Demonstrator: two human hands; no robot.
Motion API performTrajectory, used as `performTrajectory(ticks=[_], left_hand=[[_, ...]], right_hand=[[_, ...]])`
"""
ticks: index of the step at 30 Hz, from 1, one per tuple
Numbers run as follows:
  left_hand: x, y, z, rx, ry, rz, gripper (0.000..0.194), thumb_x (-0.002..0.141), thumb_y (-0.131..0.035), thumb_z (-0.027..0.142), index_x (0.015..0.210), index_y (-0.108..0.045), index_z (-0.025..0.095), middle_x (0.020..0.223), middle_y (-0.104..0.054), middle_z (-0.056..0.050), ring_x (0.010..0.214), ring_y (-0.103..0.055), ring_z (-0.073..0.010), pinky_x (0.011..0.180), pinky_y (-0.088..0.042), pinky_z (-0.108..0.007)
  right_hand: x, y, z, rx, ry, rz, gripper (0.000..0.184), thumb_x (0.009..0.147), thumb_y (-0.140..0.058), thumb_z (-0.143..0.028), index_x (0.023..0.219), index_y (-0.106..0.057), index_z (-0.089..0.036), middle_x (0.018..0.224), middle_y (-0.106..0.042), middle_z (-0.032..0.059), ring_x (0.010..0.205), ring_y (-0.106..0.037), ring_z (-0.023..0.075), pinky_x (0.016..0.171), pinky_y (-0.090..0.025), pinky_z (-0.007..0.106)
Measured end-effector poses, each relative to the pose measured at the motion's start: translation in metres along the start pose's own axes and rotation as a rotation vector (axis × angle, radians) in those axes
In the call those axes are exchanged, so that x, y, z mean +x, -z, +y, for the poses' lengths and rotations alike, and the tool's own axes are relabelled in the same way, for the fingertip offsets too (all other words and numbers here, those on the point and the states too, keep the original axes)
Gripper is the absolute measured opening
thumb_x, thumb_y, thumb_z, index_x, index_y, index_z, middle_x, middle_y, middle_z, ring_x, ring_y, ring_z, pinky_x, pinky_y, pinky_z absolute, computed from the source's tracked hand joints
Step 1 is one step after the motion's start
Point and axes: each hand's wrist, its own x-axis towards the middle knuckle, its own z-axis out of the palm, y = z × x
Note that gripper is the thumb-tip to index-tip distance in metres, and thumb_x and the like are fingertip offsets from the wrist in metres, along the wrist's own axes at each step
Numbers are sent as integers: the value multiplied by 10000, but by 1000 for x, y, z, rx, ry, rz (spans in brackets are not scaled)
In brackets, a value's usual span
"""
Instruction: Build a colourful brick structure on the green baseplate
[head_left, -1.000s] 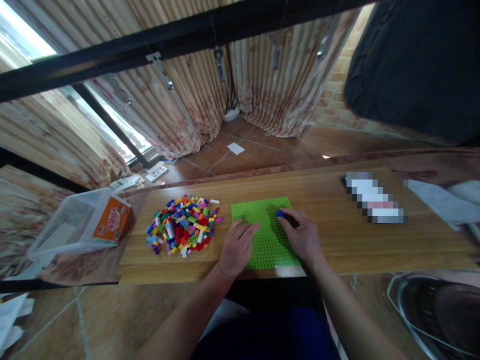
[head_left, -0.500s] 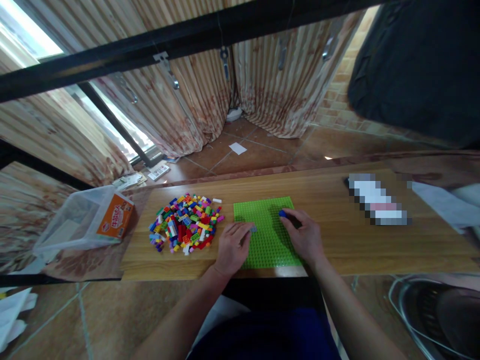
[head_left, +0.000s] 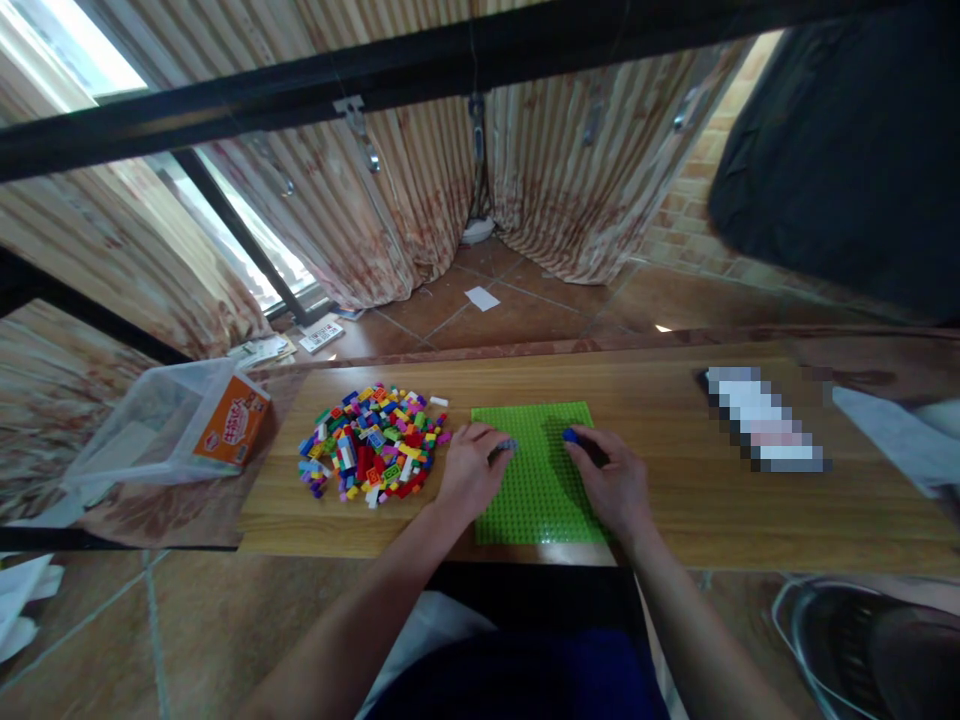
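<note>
A green studded baseplate (head_left: 536,500) lies on the wooden table, with both my hands over its sides. My left hand (head_left: 474,470) is closed in a pinch on a small grey brick (head_left: 508,445) above the plate's left part. Between the thumb and fingertips of my right hand (head_left: 615,480) is a small dark blue brick (head_left: 571,435), over the plate's upper right. A loose pile of mixed-colour bricks (head_left: 382,445) spreads left of the plate. Whether either held brick touches the studs, I cannot tell.
A clear plastic tub (head_left: 150,430) with an orange label stands beyond the table's left end. On the right of the wooden table (head_left: 675,400) lies a phone-like object (head_left: 765,420), blurred out. White paper (head_left: 885,430) sits near the right end. Curtains (head_left: 420,200) hang behind.
The whole view has shifted slightly. My left hand has turned a little and moved up over the plate, still holding the grey brick. My right hand keeps the blue brick in nearly the same place.
</note>
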Motion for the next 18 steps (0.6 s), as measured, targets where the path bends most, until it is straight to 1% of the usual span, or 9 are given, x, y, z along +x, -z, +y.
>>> performTrajectory(ticks=[4, 8, 11, 18], left_hand=[[14, -6, -3, 36, -1, -35, 142, 849, -640, 182, 958, -727, 209, 973, -682, -48, 919, -599, -207, 871, -483, -396], [16, -10, -5, 31, -10, -48, 149, 849, -640, 181, 961, -735, 210, 966, -685, -50, 919, -600, -207, 906, -469, -412], [17, -9, -3, 42, 10, -48, 145, 845, -646, 187, 948, -745, 210, 943, -686, -52, 912, -597, -212, 909, -463, -419], [23, -5, 1, 83, 20, -113, 140, 836, -643, 171, 909, -757, 207, 889, -675, -53, 876, -594, -211, 880, -474, -407]], right_hand=[[0, 1, -1, 7, -1, 0, 321, 856, -604, -468, 1017, -718, -216, 978, -728, 89, 901, -671, 242, 845, -524, 445], [0, 1, -2, -5, -14, 1, 314, 852, -611, -464, 1008, -723, -215, 973, -730, 89, 903, -669, 243, 838, -523, 438], [0, 1, -2, -9, -15, 1, 311, 850, -614, -457, 1000, -725, -208, 969, -730, 91, 896, -670, 242, 835, -521, 434], [0, 1, -1, -12, -25, -5, 316, 848, -613, -459, 1017, -718, -213, 970, -728, 86, 896, -667, 242, 837, -521, 435]])
